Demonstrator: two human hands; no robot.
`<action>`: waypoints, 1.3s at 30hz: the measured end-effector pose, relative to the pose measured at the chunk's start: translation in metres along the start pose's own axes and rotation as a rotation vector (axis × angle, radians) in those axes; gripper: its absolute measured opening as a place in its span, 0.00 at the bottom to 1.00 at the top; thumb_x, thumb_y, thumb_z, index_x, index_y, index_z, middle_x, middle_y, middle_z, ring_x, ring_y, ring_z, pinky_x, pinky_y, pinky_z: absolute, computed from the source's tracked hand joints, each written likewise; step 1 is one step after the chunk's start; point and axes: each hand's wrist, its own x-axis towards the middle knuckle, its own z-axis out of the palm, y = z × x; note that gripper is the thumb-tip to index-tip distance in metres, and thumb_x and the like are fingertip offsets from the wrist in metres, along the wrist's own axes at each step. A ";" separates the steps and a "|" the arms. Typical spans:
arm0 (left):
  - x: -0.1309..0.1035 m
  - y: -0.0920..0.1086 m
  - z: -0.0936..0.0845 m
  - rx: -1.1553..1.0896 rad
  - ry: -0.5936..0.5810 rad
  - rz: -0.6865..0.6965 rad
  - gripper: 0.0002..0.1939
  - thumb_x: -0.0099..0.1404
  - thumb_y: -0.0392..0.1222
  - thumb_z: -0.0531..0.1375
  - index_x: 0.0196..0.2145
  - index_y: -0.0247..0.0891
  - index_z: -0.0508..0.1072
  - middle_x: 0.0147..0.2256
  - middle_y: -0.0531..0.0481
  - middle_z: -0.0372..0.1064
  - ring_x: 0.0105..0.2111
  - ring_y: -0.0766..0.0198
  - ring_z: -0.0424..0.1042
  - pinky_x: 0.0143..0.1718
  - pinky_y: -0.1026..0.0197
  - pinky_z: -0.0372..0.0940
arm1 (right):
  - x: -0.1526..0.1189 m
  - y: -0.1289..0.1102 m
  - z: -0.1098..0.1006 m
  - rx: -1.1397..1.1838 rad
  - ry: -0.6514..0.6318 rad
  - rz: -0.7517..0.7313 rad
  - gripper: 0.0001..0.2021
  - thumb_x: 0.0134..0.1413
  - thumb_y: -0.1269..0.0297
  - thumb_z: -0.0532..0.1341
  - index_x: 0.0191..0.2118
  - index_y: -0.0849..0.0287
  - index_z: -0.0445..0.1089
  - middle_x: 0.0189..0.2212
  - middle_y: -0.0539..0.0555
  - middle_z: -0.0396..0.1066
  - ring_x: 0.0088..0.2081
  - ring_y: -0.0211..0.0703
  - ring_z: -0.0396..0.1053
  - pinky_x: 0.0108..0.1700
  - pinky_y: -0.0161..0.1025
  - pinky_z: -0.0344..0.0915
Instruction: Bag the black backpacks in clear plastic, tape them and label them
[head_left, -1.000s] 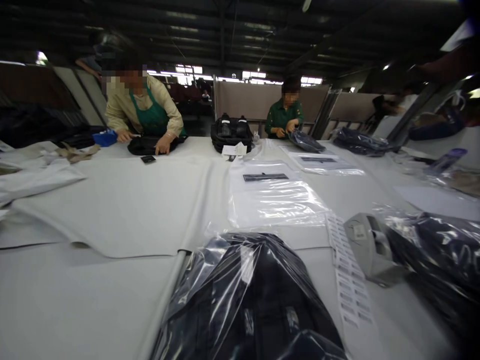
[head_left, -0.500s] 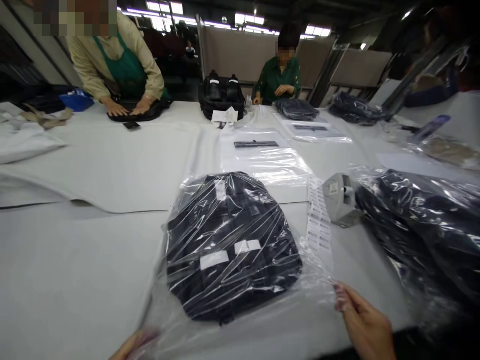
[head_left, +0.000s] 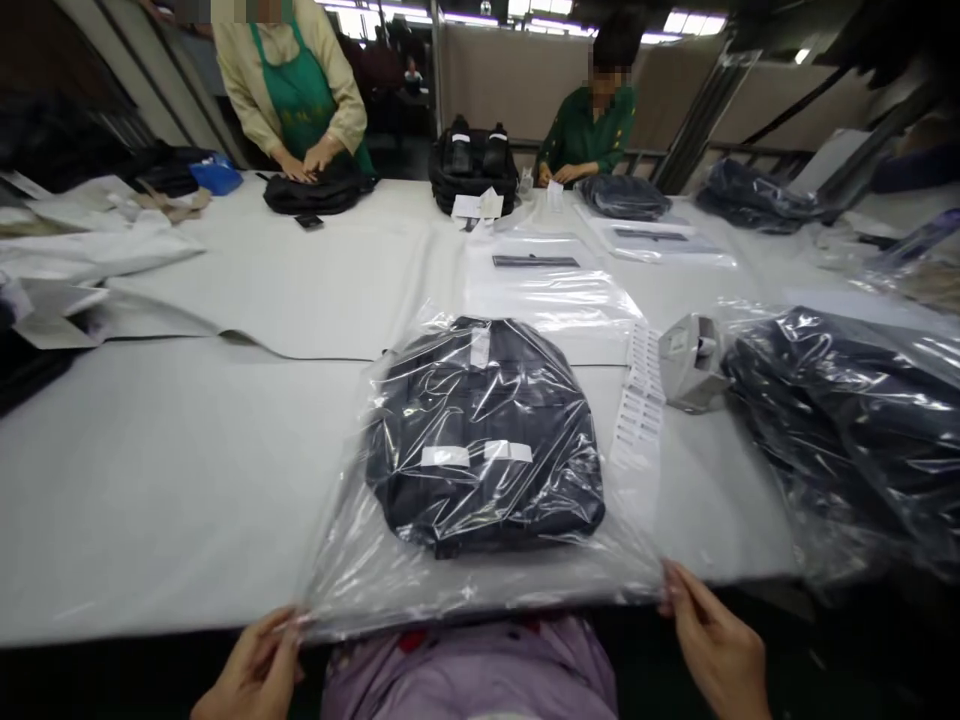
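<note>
A dark backpack (head_left: pixel 487 400) lies flat inside a clear plastic bag (head_left: pixel 420 590), with white tags or wraps showing through the film. The bag's open-looking edge is stretched along the front of the table. My left hand (head_left: pixel 259 660) pinches its near left corner between thumb and fingers. At the near right corner, my right hand (head_left: pixel 709 635) grips the film in the same way. Between the two hands the plastic is pulled taut, and the backpack sits a little beyond it.
To the right stand a grey tape dispenser (head_left: pixel 690 362), a sheet of barcode labels (head_left: pixel 639 390) and bagged dark goods (head_left: pixel 847 420). Flat clear bags (head_left: pixel 547 295) lie beyond the backpack. Two co-workers handle dark bags (head_left: pixel 319 187) across the white table (head_left: pixel 187 480).
My left hand has come further into view, holding the bag's corner. The bag's near edge is now straight and taut. The view has shifted, showing the table's front edge.
</note>
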 end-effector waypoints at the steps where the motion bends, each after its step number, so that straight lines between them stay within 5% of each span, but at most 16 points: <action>1: -0.001 -0.004 0.000 0.040 0.048 0.057 0.24 0.54 0.61 0.54 0.39 0.41 0.71 0.24 0.55 0.72 0.21 0.62 0.72 0.25 0.64 0.67 | -0.001 0.005 0.002 0.011 0.002 -0.019 0.29 0.49 0.42 0.54 0.44 0.64 0.74 0.32 0.57 0.77 0.29 0.45 0.75 0.31 0.32 0.70; 3: 0.000 -0.012 -0.001 0.104 0.102 0.237 0.21 0.56 0.59 0.53 0.36 0.42 0.73 0.27 0.54 0.74 0.24 0.62 0.73 0.29 0.65 0.68 | -0.002 0.012 0.004 0.020 -0.044 -0.060 0.29 0.50 0.42 0.54 0.43 0.63 0.74 0.33 0.57 0.77 0.29 0.45 0.75 0.31 0.32 0.71; 6: 0.000 -0.018 -0.005 0.109 0.004 0.554 0.19 0.59 0.58 0.53 0.34 0.42 0.74 0.32 0.52 0.75 0.30 0.61 0.75 0.35 0.64 0.68 | -0.004 0.016 -0.002 -0.039 -0.084 -0.170 0.27 0.51 0.44 0.54 0.46 0.61 0.71 0.35 0.56 0.76 0.31 0.46 0.75 0.31 0.35 0.71; 10: -0.002 -0.002 -0.022 0.145 0.060 0.623 0.16 0.63 0.51 0.54 0.44 0.40 0.68 0.37 0.48 0.69 0.36 0.59 0.71 0.41 0.59 0.66 | -0.005 -0.011 -0.027 -0.117 0.031 -0.508 0.25 0.53 0.53 0.56 0.55 0.59 0.60 0.43 0.58 0.70 0.40 0.50 0.71 0.43 0.45 0.69; 12: 0.000 0.024 -0.028 0.143 0.130 0.677 0.16 0.64 0.50 0.54 0.46 0.39 0.66 0.38 0.47 0.66 0.38 0.58 0.68 0.41 0.57 0.65 | -0.001 -0.047 -0.035 -0.083 0.112 -0.708 0.21 0.54 0.59 0.57 0.54 0.57 0.61 0.43 0.59 0.68 0.42 0.51 0.69 0.46 0.49 0.66; 14: 0.006 0.062 -0.026 0.152 0.093 0.896 0.19 0.63 0.51 0.56 0.48 0.40 0.66 0.42 0.45 0.64 0.42 0.56 0.65 0.45 0.55 0.63 | 0.006 -0.096 -0.034 -0.051 0.108 -0.917 0.18 0.53 0.63 0.59 0.50 0.57 0.64 0.40 0.59 0.68 0.42 0.52 0.67 0.45 0.49 0.64; 17: 0.017 0.123 -0.009 0.250 -0.076 1.259 0.31 0.58 0.55 0.61 0.55 0.39 0.61 0.51 0.41 0.60 0.49 0.50 0.60 0.50 0.49 0.59 | 0.021 -0.170 -0.012 -0.104 -0.119 -1.190 0.19 0.51 0.65 0.61 0.51 0.58 0.64 0.42 0.61 0.67 0.45 0.53 0.65 0.45 0.50 0.63; 20: 0.026 0.157 0.021 0.350 -0.271 1.415 0.37 0.56 0.53 0.63 0.59 0.36 0.56 0.57 0.39 0.55 0.54 0.48 0.55 0.55 0.46 0.55 | 0.033 -0.205 0.019 -0.230 -0.299 -1.307 0.20 0.49 0.68 0.61 0.51 0.62 0.64 0.40 0.61 0.68 0.41 0.52 0.65 0.41 0.49 0.66; 23: 0.035 0.146 0.050 0.398 -0.426 1.545 0.28 0.64 0.35 0.54 0.60 0.36 0.53 0.58 0.42 0.56 0.56 0.54 0.54 0.57 0.49 0.54 | 0.039 -0.192 0.042 -0.176 -0.317 -1.386 0.15 0.53 0.76 0.55 0.48 0.64 0.65 0.35 0.58 0.69 0.36 0.46 0.67 0.39 0.44 0.68; 28: 0.041 0.109 0.062 0.410 -0.502 1.580 0.37 0.58 0.23 0.48 0.63 0.37 0.43 0.62 0.42 0.48 0.60 0.56 0.49 0.58 0.49 0.52 | 0.040 -0.155 0.035 0.032 -0.353 -1.299 0.21 0.56 0.73 0.54 0.57 0.62 0.57 0.46 0.61 0.67 0.46 0.46 0.66 0.48 0.44 0.67; 32: 0.035 0.134 0.030 0.432 -0.609 1.587 0.40 0.56 0.33 0.56 0.63 0.33 0.43 0.64 0.38 0.41 0.62 0.50 0.44 0.60 0.45 0.48 | 0.041 -0.157 0.013 0.067 -0.323 -1.238 0.19 0.54 0.65 0.59 0.53 0.60 0.62 0.46 0.62 0.66 0.48 0.50 0.65 0.48 0.49 0.67; 35: 0.027 0.165 0.012 0.385 -0.548 1.611 0.33 0.61 0.46 0.57 0.61 0.35 0.52 0.63 0.37 0.44 0.58 0.47 0.50 0.57 0.41 0.50 | 0.042 -0.159 0.013 0.092 -0.313 -1.273 0.08 0.56 0.66 0.59 0.42 0.60 0.67 0.39 0.59 0.68 0.42 0.45 0.66 0.44 0.44 0.67; 39: 0.033 0.179 0.027 0.264 -0.589 1.777 0.19 0.68 0.39 0.51 0.55 0.37 0.62 0.59 0.42 0.55 0.51 0.56 0.61 0.53 0.53 0.58 | 0.044 -0.150 0.033 0.103 -0.357 -1.356 0.07 0.60 0.71 0.53 0.36 0.60 0.68 0.33 0.54 0.68 0.35 0.40 0.64 0.38 0.38 0.64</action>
